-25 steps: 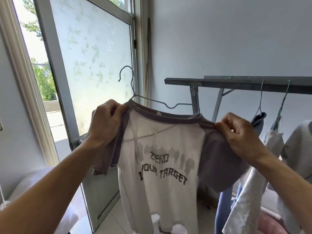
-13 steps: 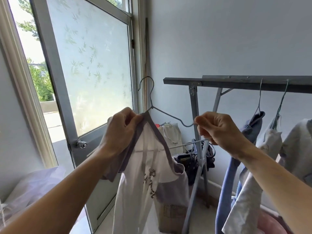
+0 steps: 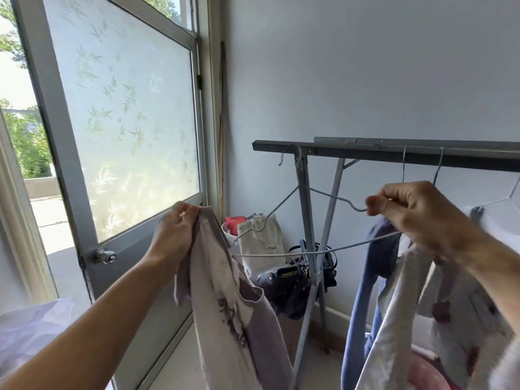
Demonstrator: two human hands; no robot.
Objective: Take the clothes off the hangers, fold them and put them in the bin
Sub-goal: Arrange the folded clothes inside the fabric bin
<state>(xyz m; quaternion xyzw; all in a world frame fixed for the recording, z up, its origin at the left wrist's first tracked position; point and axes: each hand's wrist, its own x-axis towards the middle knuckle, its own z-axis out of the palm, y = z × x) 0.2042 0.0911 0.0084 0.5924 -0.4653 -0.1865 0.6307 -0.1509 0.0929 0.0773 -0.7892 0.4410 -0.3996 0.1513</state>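
- Head view, the only view.
- Left hand (image 3: pixel 176 232): fingers and thumb curled, pinching the T-shirt (image 3: pixel 225 305) at its neckband. The shirt hangs straight down from that pinch, long axis vertical, printed side partly folded in.
- Right hand (image 3: pixel 413 212): fingers closed, pinching the wire hanger (image 3: pixel 332 197) at its right shoulder bend.
- Hanger long axis runs left to right between the two hands. Its hook looks set over the left end of the rack rail (image 3: pixel 394 152).
- Hanger's left corner lies just beside the shirt's edge. Touching or clear: cannot tell.
- Key relation: the shirt is to the left of the hanger, carried by the left hand alone. The right hand is the nearer to the rail.
- Judgement: the hanger wants leaving on the rail, so the right hand is free to take the shirt's other shoulder for folding.
- Other garments (image 3: pixel 363 291) hang on the rack. A pink tub (image 3: pixel 422 372) shows low right, possibly the bin.
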